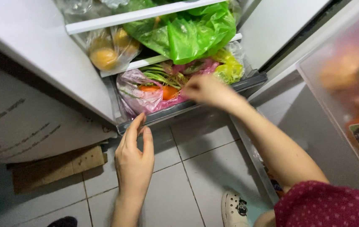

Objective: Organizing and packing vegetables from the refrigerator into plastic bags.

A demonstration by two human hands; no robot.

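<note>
Left hand (134, 162) fingers pressed on front edge of pulled-out fridge drawer (196, 105); right hand (206, 90) reaches into pink bag (139, 94) of carrots inside, blurred, finger state unclear

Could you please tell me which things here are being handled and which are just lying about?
In hand: left hand on drawer; right hand on pink bag with carrots.
Lying about: green bag, yellow bag, cardboard, shoe.

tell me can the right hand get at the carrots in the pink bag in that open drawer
Probably yes: the right hand is already over the open drawer, beside the carrots, and the pink bag looks open on top.
</note>
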